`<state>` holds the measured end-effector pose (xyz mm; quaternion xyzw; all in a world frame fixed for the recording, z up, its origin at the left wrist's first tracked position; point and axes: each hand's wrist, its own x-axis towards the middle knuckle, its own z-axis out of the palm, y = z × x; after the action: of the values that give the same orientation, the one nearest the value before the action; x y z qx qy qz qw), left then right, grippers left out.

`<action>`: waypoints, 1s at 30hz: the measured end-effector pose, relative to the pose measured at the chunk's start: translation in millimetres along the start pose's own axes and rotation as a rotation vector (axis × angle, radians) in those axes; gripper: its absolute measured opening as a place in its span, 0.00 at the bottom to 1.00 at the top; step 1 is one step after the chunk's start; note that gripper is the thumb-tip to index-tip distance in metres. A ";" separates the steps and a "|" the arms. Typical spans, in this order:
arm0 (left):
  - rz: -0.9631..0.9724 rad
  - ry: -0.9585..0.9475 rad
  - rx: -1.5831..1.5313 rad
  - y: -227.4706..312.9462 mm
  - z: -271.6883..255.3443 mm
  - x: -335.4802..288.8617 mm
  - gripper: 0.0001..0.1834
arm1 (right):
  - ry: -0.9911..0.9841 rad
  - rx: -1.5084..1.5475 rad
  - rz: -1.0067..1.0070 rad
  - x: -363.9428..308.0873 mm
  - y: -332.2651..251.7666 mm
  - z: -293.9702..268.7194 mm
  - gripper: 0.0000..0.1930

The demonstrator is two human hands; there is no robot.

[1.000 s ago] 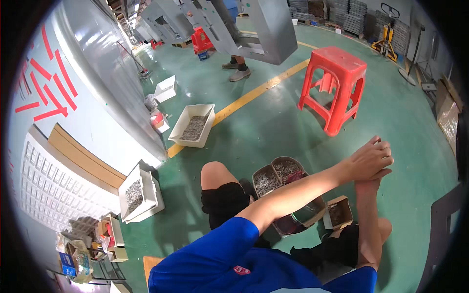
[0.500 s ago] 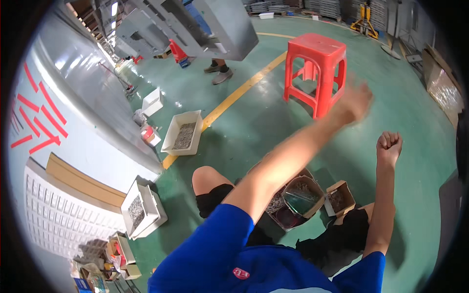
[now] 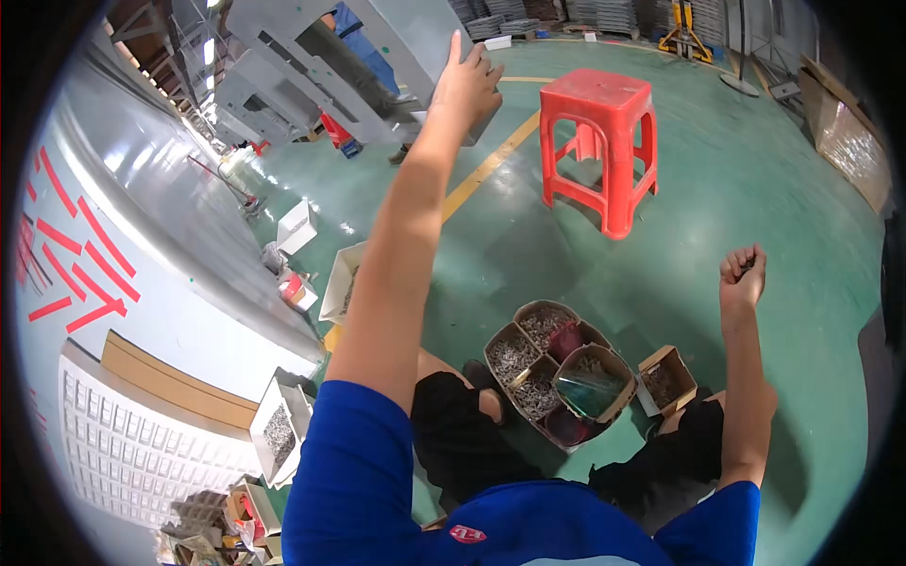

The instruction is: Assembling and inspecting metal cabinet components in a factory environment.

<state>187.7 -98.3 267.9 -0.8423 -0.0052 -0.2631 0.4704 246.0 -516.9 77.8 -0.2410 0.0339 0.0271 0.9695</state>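
- Bare and empty, our left hand [image 3: 467,80] is raised high on a stretched arm, its fingers loose and spread, pointing up toward the grey metal frames [image 3: 311,57] at the far end of the floor.
- Our right hand [image 3: 743,274] is also lifted, lower and farther right, clenched into a fist with nothing visible in it.
- Nearest below our hands sits a cardboard divider box [image 3: 552,377] on the green floor [image 3: 755,189], between our knees; it is split into compartments holding small grey metal parts, and its long axis runs from upper left to lower right.
- One compartment carries a clear plastic bag [image 3: 590,387], and a dark red bowl [image 3: 563,337] rests in another.
- Just right of it lies a small open carton [image 3: 667,379] with more parts.
- A red plastic stool [image 3: 596,141] stands upright well beyond, beside a yellow floor line [image 3: 486,170].
- White trays [image 3: 283,429] of parts line the wall on our left.
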 end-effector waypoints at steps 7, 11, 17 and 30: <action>-0.095 0.256 -0.208 1.0 -44.1 -40.9 0.17 | 0.004 0.000 -0.026 -3.6 -4.6 -8.8 0.15; -0.225 0.406 -0.274 -10.1 -68.7 -97.2 0.18 | -0.009 -0.021 -0.021 -4.4 0.6 -8.3 0.16; -0.755 0.635 -0.235 -13.5 -104.3 -181.2 0.49 | -0.098 -0.023 0.010 19.3 -3.3 -40.4 0.16; -1.199 0.637 -1.276 -84.6 -63.5 -293.5 0.57 | -0.114 -0.113 0.101 19.7 16.5 -52.4 0.15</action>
<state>-114.6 -31.5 229.7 -0.6861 -0.1643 -0.6341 -0.3167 261.7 -526.2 22.3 -0.2914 -0.0109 0.0915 0.9522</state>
